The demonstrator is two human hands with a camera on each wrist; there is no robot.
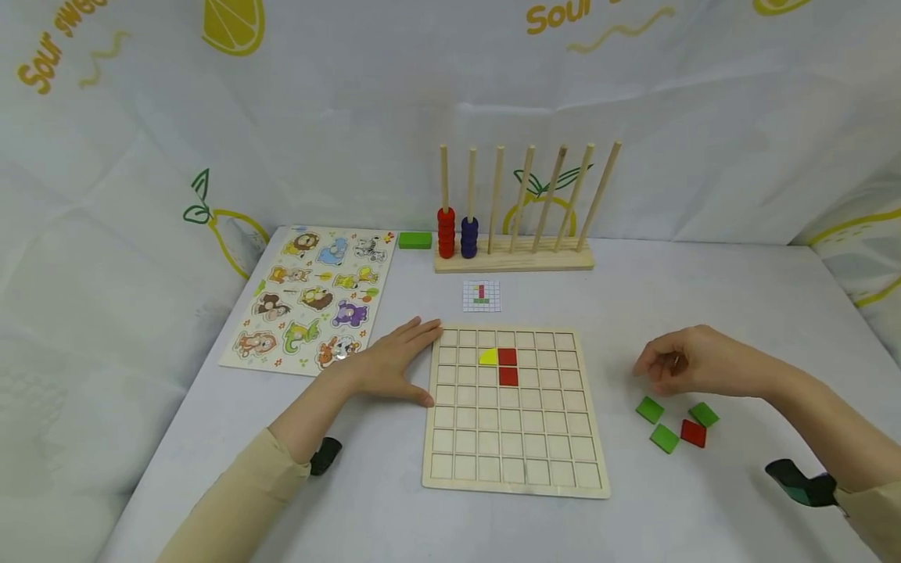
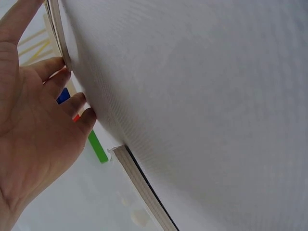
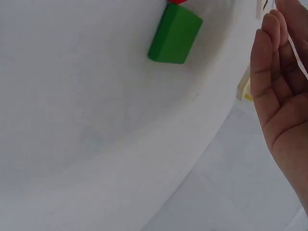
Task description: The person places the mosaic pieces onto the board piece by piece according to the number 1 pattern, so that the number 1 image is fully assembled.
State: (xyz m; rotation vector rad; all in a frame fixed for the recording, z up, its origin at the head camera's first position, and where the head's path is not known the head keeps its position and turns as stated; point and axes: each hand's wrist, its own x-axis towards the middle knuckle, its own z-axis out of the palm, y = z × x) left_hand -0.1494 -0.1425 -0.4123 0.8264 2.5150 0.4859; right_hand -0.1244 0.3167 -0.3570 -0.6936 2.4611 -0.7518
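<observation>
My left hand (image 1: 394, 363) rests with spread fingers at the left edge of a wooden grid board (image 1: 517, 493). Thumb and fingertips meet that edge. On the grid lie a yellow quarter-round tile (image 1: 489, 357) and, beside it, a red square tile (image 1: 507, 357) with another red square tile (image 1: 508, 377) directly below. Right of the board, my right hand (image 1: 686, 360) hovers close over loose tiles, its fingers loosely bent and no object visible in them. Those are three green tiles (image 1: 665, 438) and one red tile (image 1: 693, 433). A green tile (image 3: 176, 36) also appears in the right wrist view.
A small printed pattern card (image 1: 482, 296) lies beyond the board. Behind it stands a wooden peg rack (image 1: 514, 264) with red beads (image 1: 446, 233) and dark blue beads (image 1: 469, 238). An animal puzzle board (image 1: 281, 258) and a green block (image 1: 415, 240) are at the back left.
</observation>
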